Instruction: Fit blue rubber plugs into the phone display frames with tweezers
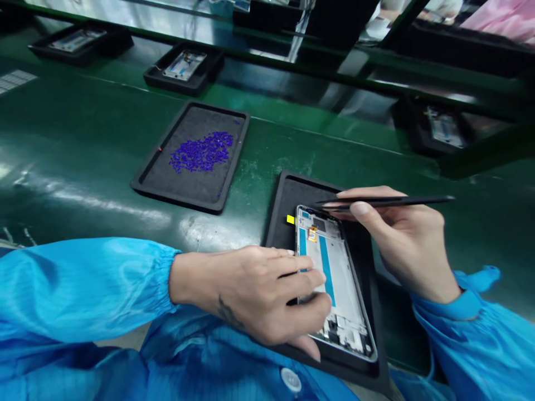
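Pressing phone frame (334,284) flat, left hand (267,295) fingers spread; right hand (401,245) pinching black tweezers (384,202) level above tray (288,200).

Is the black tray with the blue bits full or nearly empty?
Partly filled: the blue bits cover only a patch of the tray floor.

I am at an electronics assembly line in a factory. A long green conveyor belt (83,161) runs past me, carrying black trays (184,67) that each hold an open phone frame. Another tray (192,159) holds loose small blue parts (203,151). My sleeves (83,284) are blue antistatic smock fabric.
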### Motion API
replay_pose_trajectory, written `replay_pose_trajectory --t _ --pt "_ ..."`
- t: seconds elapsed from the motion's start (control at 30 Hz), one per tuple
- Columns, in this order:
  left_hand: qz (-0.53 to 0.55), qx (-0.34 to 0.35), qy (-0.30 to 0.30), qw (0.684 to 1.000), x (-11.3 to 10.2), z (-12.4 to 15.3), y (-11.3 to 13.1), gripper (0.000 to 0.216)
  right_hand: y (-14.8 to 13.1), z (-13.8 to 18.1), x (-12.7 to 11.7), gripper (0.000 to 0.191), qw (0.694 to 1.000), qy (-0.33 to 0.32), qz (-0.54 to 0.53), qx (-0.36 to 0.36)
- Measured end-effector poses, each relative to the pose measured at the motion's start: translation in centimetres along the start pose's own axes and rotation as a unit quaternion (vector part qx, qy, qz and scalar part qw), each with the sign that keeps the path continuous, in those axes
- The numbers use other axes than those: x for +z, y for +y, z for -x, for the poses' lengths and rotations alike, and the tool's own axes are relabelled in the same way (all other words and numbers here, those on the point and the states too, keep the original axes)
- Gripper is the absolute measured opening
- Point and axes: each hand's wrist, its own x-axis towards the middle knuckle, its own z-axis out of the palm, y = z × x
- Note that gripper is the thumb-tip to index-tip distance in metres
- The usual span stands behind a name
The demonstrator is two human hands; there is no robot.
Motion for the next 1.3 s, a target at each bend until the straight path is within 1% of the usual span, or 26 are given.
replay_pose_trajectory --t 0.07,0.17,0.2,0.27,0.37,0.4,0.47,0.53,0.6,0.67,0.73,0.8,0.87,0.97,1.1,1.17,1.23,1.3 --pt "0.003 -0.028 -0.010 1.000 0.5 0.2 0.2 0.052 0.2 -0.2 0.0 0.018 1.000 0.000 -0.025 0.012" --pt "-0.011 -0.041 -0.021 0.999 0.9 0.4 0.4 0.051 0.5 -0.6 0.1 0.018 0.999 -0.001 -0.050 0.009" --pt "-0.013 -0.045 -0.036 0.998 0.9 0.4 0.4 0.050 0.6 -0.7 0.1 0.018 0.999 -0.002 -0.051 0.003" --pt "-0.006 -0.056 -0.086 0.995 0.6 0.4 0.4 0.047 0.9 -1.0 0.2 0.019 0.998 -0.006 -0.057 -0.010" --pt "0.000 -0.063 -0.152 0.986 0.2 0.3 0.2 0.047 1.5 -1.3 0.3 0.024 0.995 -0.007 -0.103 -0.013" --pt "-0.005 -0.057 -0.162 0.985 0.1 0.3 0.1 0.049 1.7 -1.4 0.3 0.026 0.992 -0.003 -0.126 -0.011" --pt "-0.023 -0.032 -0.154 0.987 -0.2 0.2 -0.1 0.050 2.2 -1.7 0.2 0.030 0.986 0.022 -0.162 -0.009" --pt "-0.038 0.004 -0.126 0.991 -0.5 0.2 0.0 0.044 2.6 -2.0 0.0 0.032 0.981 0.070 -0.183 -0.015" --pt "-0.049 0.037 -0.123 0.991 -1.1 0.3 0.5 0.037 2.9 -2.2 -0.3 0.032 0.974 0.115 -0.192 -0.026" --pt "-0.060 0.058 -0.169 0.982 -1.5 0.4 1.4 0.037 2.8 -2.1 -0.6 0.031 0.970 0.139 -0.197 -0.041" --pt "-0.078 0.062 -0.219 0.971 -1.8 0.6 2.2 0.038 2.5 -1.7 -0.9 0.031 0.969 0.144 -0.192 -0.058" --pt "-0.098 0.059 -0.242 0.964 -1.9 0.7 2.7 0.035 2.0 -1.0 -1.0 0.031 0.970 0.147 -0.179 -0.071" --pt "-0.123 0.062 -0.254 0.957 -1.8 0.8 2.4 0.032 1.4 -0.1 -1.0 0.031 0.973 0.150 -0.155 -0.082" --pt "-0.166 0.054 -0.277 0.945 -1.4 0.8 0.6 0.032 0.4 1.8 -1.0 0.026 0.973 0.159 -0.113 -0.125" --pt "-0.206 -0.031 -0.367 0.906 -0.8 -0.2 -3.9 0.027 -0.9 4.5 -0.9 0.017 0.959 0.147 -0.068 -0.233" --pt "-0.217 -0.064 -0.391 0.892 -0.5 -1.4 -6.5 0.025 -1.4 5.6 -0.6 0.017 0.942 0.129 -0.045 -0.308" --pt "-0.227 -0.084 -0.391 0.888 0.0 -2.9 -9.3 0.024 -1.7 6.3 -0.2 0.018 0.918 0.106 -0.012 -0.383" --pt "-0.235 -0.108 -0.392 0.883 0.5 -4.5 -12.2 0.025 -1.6 6.8 0.2 0.017 0.900 0.081 0.026 -0.427"
